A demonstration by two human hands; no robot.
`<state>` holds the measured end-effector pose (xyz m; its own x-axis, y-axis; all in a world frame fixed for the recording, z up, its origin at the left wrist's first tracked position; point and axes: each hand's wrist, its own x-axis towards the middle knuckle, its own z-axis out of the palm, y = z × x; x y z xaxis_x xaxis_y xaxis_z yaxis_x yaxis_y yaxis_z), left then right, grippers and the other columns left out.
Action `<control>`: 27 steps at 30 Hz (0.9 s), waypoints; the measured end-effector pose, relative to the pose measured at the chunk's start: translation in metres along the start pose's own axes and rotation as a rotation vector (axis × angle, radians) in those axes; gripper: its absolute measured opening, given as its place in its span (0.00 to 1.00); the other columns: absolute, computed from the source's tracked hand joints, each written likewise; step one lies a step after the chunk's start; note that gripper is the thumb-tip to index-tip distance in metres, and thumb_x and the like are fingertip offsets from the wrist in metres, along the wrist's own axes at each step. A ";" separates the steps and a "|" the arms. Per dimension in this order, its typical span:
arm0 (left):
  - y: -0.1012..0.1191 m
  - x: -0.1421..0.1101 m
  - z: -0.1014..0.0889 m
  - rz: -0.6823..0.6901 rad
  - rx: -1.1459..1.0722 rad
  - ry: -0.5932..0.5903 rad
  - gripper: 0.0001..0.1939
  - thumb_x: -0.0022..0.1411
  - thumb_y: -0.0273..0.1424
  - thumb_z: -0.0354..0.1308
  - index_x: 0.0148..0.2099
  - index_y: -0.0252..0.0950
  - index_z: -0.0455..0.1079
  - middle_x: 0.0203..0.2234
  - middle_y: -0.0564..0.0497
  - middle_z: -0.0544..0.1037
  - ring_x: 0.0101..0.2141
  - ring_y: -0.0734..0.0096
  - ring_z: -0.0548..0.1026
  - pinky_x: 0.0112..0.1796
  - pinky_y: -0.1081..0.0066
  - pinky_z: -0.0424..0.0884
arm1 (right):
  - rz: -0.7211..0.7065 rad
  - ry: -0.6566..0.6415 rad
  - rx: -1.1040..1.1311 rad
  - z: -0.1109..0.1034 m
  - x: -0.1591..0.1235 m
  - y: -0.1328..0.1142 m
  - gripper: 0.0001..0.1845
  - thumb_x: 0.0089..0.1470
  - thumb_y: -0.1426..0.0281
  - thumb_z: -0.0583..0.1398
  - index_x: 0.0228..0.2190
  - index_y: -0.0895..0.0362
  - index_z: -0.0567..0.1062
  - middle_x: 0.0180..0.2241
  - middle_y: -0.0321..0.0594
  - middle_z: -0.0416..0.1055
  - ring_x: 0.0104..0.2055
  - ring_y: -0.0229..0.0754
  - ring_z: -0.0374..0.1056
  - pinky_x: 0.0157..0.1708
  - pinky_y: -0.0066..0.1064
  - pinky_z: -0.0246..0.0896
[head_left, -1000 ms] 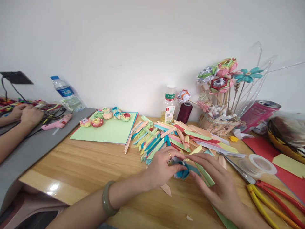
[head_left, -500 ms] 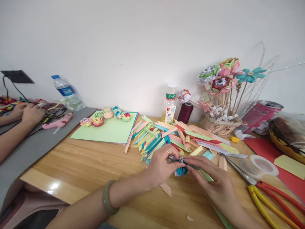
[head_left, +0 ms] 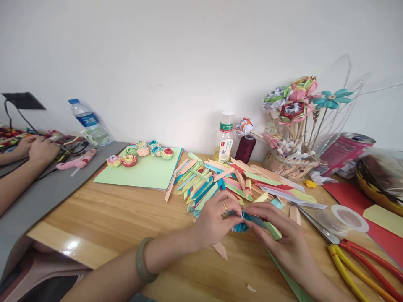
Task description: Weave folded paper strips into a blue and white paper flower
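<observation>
Between my two hands, just above the table, is a small blue and white folded-paper flower point(head_left: 241, 227). My left hand point(head_left: 217, 218) pinches it with thumb and bent fingers from the left. From the right, my right hand point(head_left: 280, 228) closes thumb and fingers on a blue paper strip point(head_left: 255, 220) that meets the flower. Fingertips hide much of the flower, so its join with the strip cannot be made out. Behind the hands lies a heap of folded paper strips point(head_left: 201, 191) in many colours.
Scissors point(head_left: 333, 241) and a clear spool point(head_left: 349, 220) lie at the right. Small paper flowers point(head_left: 129, 160) sit on green paper point(head_left: 141, 178). A drink bottle point(head_left: 225, 138), maroon thread point(head_left: 245, 149) and a flower basket point(head_left: 283, 165) stand behind. At left, another person's hands point(head_left: 42, 151) work near a pink glue gun point(head_left: 77, 160).
The blue strip by my right fingers has turned and shows more of its face. The flower has tilted slightly between my hands. Both arms stay nearly in place.
</observation>
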<state>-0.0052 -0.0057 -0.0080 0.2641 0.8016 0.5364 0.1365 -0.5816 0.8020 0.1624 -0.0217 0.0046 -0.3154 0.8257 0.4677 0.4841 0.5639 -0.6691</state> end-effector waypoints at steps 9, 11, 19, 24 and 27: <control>-0.001 -0.001 0.001 0.001 -0.013 -0.027 0.02 0.51 0.23 0.57 0.28 0.33 0.67 0.27 0.49 0.70 0.31 0.72 0.70 0.34 0.71 0.66 | -0.003 -0.038 0.023 -0.001 0.000 -0.002 0.01 0.50 0.71 0.57 0.29 0.54 0.69 0.30 0.38 0.69 0.33 0.40 0.67 0.32 0.29 0.63; 0.000 -0.001 0.001 -0.028 -0.032 -0.036 0.02 0.50 0.23 0.58 0.28 0.33 0.67 0.26 0.49 0.70 0.31 0.72 0.69 0.34 0.72 0.66 | 0.031 -0.101 0.046 -0.003 0.000 -0.003 0.01 0.50 0.71 0.57 0.29 0.54 0.68 0.29 0.38 0.69 0.33 0.40 0.66 0.32 0.29 0.63; 0.007 0.008 -0.004 -0.495 -0.320 -0.147 0.11 0.47 0.36 0.60 0.27 0.32 0.68 0.23 0.53 0.69 0.25 0.77 0.65 0.27 0.76 0.62 | 0.391 -0.282 0.408 -0.005 0.007 -0.004 0.08 0.50 0.64 0.57 0.27 0.56 0.68 0.27 0.36 0.67 0.31 0.38 0.65 0.32 0.28 0.62; 0.008 0.013 -0.007 -0.618 -0.469 -0.232 0.12 0.43 0.34 0.63 0.29 0.31 0.67 0.23 0.54 0.68 0.25 0.80 0.65 0.27 0.77 0.61 | 0.593 -0.249 0.564 -0.009 0.011 -0.004 0.11 0.42 0.63 0.63 0.24 0.57 0.69 0.23 0.34 0.67 0.26 0.36 0.63 0.27 0.27 0.60; 0.007 0.014 -0.007 -0.672 -0.475 -0.263 0.15 0.39 0.33 0.65 0.26 0.30 0.66 0.22 0.55 0.68 0.24 0.80 0.64 0.26 0.77 0.61 | 0.648 -0.278 0.568 -0.008 0.012 -0.003 0.11 0.39 0.64 0.64 0.22 0.58 0.70 0.22 0.33 0.66 0.25 0.35 0.63 0.27 0.25 0.59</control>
<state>-0.0075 0.0027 0.0068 0.4908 0.8626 -0.1223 -0.0554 0.1709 0.9837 0.1633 -0.0137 0.0169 -0.3430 0.9162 -0.2073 0.1830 -0.1513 -0.9714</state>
